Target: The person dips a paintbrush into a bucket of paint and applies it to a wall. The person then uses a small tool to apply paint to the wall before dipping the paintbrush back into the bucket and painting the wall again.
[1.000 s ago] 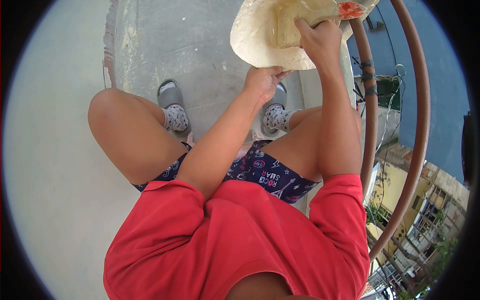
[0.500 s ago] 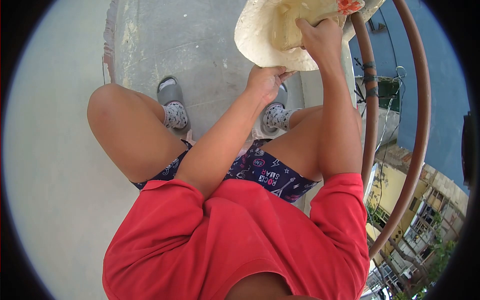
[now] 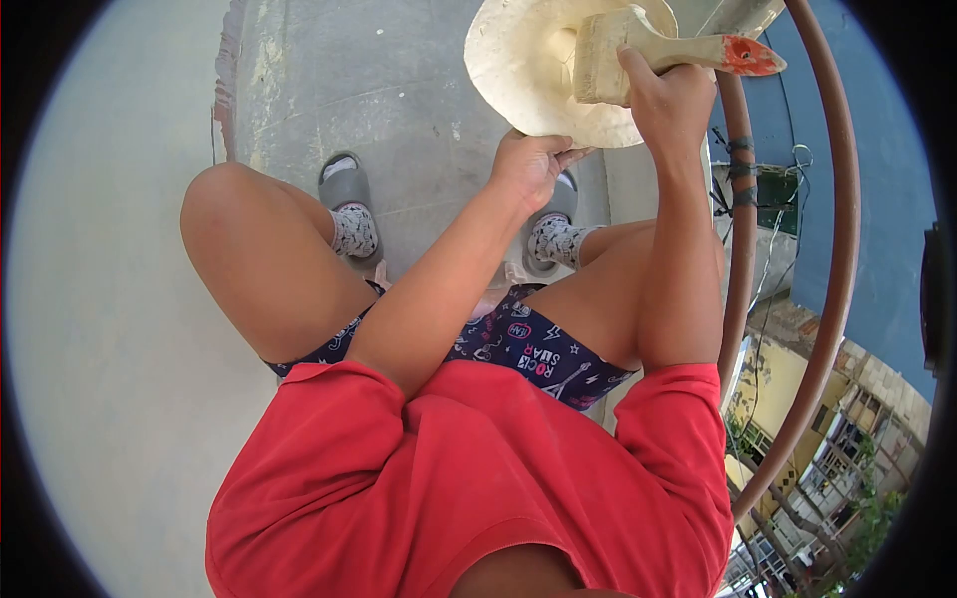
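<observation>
A cream, paint-crusted bowl (image 3: 513, 75) with an uneven rim is at the top of the view. My left hand (image 3: 530, 171) grips its near rim between thumb and fingers. In my right hand (image 3: 673, 108) is a wide paintbrush (image 3: 653, 45), held near its ferrule with the thumb along it. The brush's pale bristles, thick with cream paint, lie over the inside of the bowl. Its handle points right and ends in a worn red tip. Part of the bowl's inside is hidden behind the brush.
Brown curved metal railings (image 3: 839, 199) run along the right, with dark tape wrapped round one bar. Beyond them are a blue wall (image 3: 887, 149), wires and buildings lower down. A pale wall (image 3: 100, 299) rises on the left. My slippered feet rest on the grey concrete floor (image 3: 399, 90).
My right hand has moved right and slightly down, drawing the paintbrush back over the bowl so its whole handle shows. My left hand keeps its hold on the rim.
</observation>
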`<action>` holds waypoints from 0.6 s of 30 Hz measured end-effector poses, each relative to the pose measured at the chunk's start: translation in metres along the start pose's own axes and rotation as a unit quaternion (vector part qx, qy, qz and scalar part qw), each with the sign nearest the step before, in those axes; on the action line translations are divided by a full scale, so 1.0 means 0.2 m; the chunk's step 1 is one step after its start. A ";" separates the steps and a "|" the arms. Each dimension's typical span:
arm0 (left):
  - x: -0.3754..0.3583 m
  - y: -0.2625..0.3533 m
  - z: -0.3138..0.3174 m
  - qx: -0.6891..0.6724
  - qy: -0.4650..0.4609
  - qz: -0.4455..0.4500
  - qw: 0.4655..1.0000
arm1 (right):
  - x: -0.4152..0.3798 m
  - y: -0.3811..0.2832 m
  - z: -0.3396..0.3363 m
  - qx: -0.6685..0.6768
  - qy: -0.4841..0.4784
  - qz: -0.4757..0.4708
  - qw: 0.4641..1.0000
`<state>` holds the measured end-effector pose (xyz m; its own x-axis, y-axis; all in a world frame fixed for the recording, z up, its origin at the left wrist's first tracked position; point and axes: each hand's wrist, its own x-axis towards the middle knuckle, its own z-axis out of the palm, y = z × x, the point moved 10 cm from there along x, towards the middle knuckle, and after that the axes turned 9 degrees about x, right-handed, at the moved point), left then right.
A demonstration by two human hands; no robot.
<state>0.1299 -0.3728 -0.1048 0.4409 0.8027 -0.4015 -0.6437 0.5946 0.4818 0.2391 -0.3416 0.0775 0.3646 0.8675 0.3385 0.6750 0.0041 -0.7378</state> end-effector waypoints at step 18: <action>-0.01 0.06 -0.28 0.053 0.116 -0.037 0.991 | -0.17 0.10 0.31 0.136 -0.060 -0.031 0.988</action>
<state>0.0873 -0.3705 -0.1417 0.3207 0.7325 -0.6005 -0.5407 0.6621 0.5189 0.2001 -0.3411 0.0160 0.2384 0.9141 0.3281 0.4904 0.1783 -0.8531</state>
